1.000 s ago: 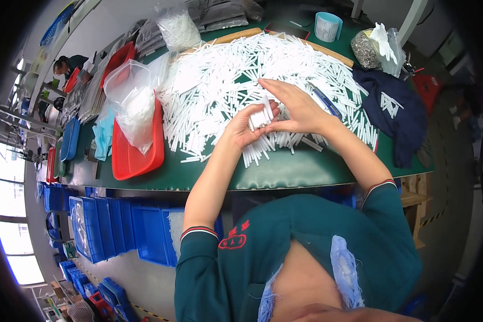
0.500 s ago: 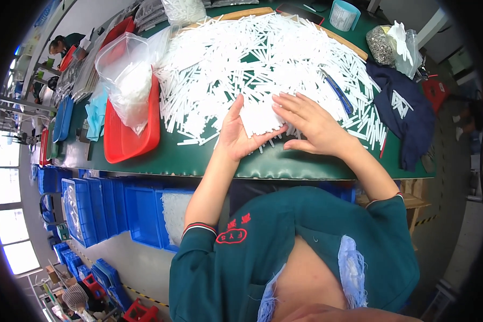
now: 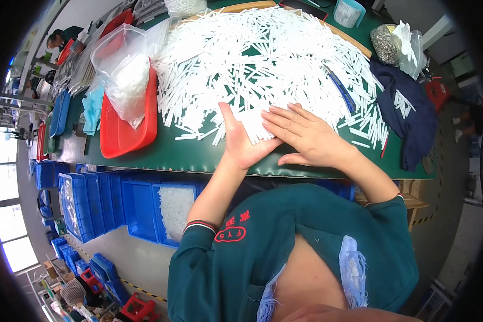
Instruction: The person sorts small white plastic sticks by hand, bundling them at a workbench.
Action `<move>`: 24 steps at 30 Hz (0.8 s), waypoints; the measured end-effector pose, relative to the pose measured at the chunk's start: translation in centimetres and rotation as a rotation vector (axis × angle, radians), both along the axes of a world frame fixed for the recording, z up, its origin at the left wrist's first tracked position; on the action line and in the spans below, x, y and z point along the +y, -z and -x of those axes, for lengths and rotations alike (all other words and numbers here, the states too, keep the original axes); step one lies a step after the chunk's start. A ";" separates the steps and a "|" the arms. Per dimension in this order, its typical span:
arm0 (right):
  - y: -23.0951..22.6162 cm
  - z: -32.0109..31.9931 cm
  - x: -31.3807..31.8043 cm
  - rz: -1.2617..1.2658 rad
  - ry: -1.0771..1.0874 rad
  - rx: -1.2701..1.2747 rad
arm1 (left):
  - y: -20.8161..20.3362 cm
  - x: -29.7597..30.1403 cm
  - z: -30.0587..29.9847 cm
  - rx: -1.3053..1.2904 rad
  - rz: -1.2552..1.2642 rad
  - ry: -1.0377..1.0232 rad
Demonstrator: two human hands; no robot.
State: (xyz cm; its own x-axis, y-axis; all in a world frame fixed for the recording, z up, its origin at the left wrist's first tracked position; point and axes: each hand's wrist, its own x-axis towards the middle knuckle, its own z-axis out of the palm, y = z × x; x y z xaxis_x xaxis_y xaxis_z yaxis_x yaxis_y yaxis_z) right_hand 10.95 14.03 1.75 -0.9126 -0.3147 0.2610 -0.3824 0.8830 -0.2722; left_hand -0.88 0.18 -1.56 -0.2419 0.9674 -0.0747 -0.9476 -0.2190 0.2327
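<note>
My left hand is palm up near the table's front edge, thumb stretched out. A row of short white sticks, perhaps plastic tubes, lies side by side across its palm and fingers. My right hand reaches over from the right, palm down with its fingers stretched. Its fingertips rest on the sticks' right side and cover part of my left fingers. Just beyond both hands spreads a large heap of the same white sticks. A blue cutter knife lies on the heap's right part.
A red basket with a clear bag of white pieces stands left on the green table. Wooden strips border the heap's far side. Dark blue cloth hangs over the right edge. Blue crates sit below.
Both hands have shifted slightly left and towards me. The right hand has slid further over the left fingers and the sticks.
</note>
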 end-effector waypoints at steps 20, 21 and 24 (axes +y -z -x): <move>-0.3 -0.7 -1.1 -0.058 0.081 -0.111 | 1.1 -0.5 -0.6 -0.226 0.046 -0.089; -0.3 -0.7 -1.1 -0.058 0.081 -0.112 | 1.4 -0.4 -0.6 -0.227 0.047 -0.088; -0.3 -0.6 -1.2 -0.055 0.093 -0.086 | 1.9 -0.1 -0.6 -0.276 -0.058 -0.075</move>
